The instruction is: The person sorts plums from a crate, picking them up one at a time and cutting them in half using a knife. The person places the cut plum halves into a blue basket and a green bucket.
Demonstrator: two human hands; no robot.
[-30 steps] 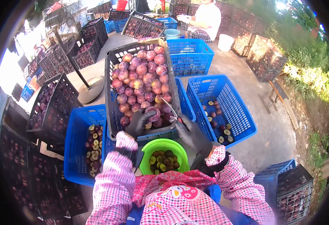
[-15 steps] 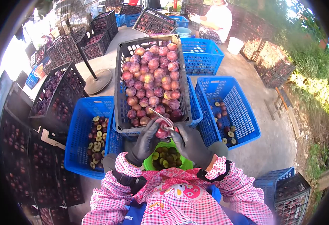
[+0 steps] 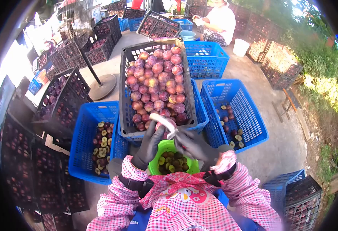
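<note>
Black gloves cover both of my hands. My left hand [image 3: 150, 145] is wrapped round a red plum [image 3: 165, 127] at the near edge of the black crate [image 3: 124, 81]. A curved tool [image 3: 163, 121] with pale handles lies across the plum. My right hand [image 3: 192, 144] is closed at the tool's right end, its fingers slightly blurred. Whole plums [image 3: 155, 82] fill the black crate, which rests on a blue one. Just below my hands, a green bowl [image 3: 194, 166] holds dark and greenish fruit pieces.
Blue crates with cut plums stand at left [image 3: 76, 154] and right [image 3: 253, 111]. A fan base [image 3: 103, 87] is at upper left. Stacked black crates [image 3: 16, 154] line the left side. A co-worker [image 3: 222, 21] sits at the back beside a white bucket [image 3: 241, 47].
The tool has turned so that its pale handles face up. My right hand has tilted and shifted slightly at the plum. The co-worker's hands have moved a little.
</note>
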